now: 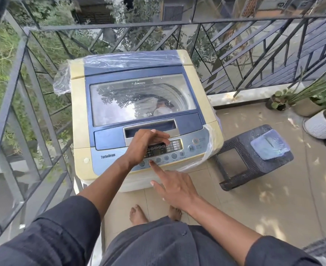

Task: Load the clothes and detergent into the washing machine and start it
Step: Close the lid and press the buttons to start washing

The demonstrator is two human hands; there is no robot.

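- Washing machine (139,116): top-loader in the balcony's railing corner, part plastic-wrapped. Heavy, rigid; not to be lifted, worked only at the front panel.
- Lid (143,98): glazed, down; pale clothes (163,109) dimly visible through it, likely soft and light. Detergent not discernible.
- Control panel (164,150): along the machine's front edge; small round buttons, likely needing a light fingertip press.
- Left hand (145,144): resting over the panel display, fingers together and bent, holding nothing.
- Right hand (175,187): index finger extended, tip on a front-row button (150,161); other fingers loosely spread.
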